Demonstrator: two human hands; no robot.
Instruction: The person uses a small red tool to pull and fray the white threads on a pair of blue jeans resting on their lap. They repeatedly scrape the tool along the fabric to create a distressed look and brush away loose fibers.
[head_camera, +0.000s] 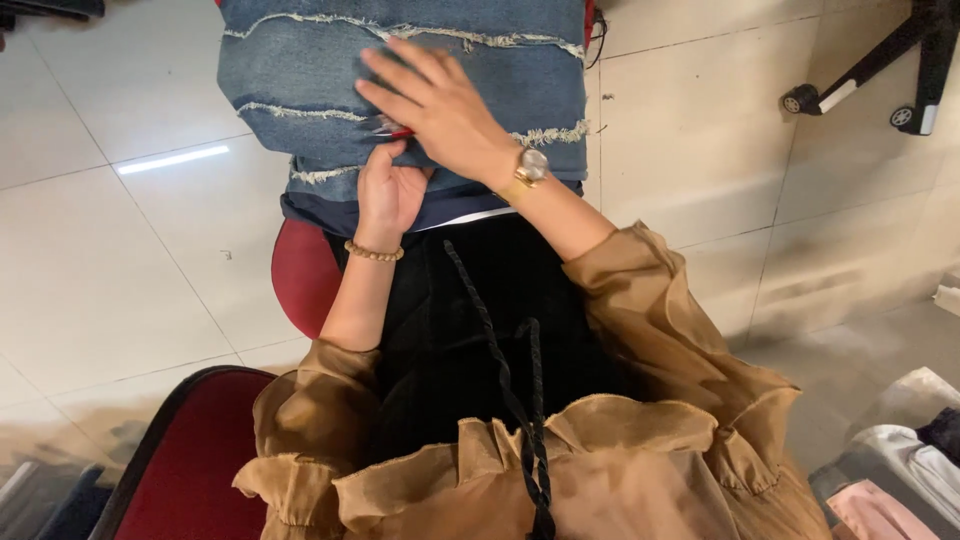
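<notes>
Single head-worn camera, pointing steeply down over the wearer's chest and lap, close to the denim fabric; white tiled floor surrounds; no second view

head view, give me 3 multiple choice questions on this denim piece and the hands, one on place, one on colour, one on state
1. Where does the denim garment lie?
A. across the person's lap
B. flat on the floor tiles
C. hung on a wall hook

2. What colour is the small tool under the right hand?
A. green
B. red
C. yellow

3. How is the left hand placed?
A. hanging free at the side
B. gripping the denim's lower edge
C. resting on the floor

Answers: 1 A, it covers the knees in front of the body. 2 B, a red tip shows below the fingers. 3 B, its fingers curl at the frayed hem.
</notes>
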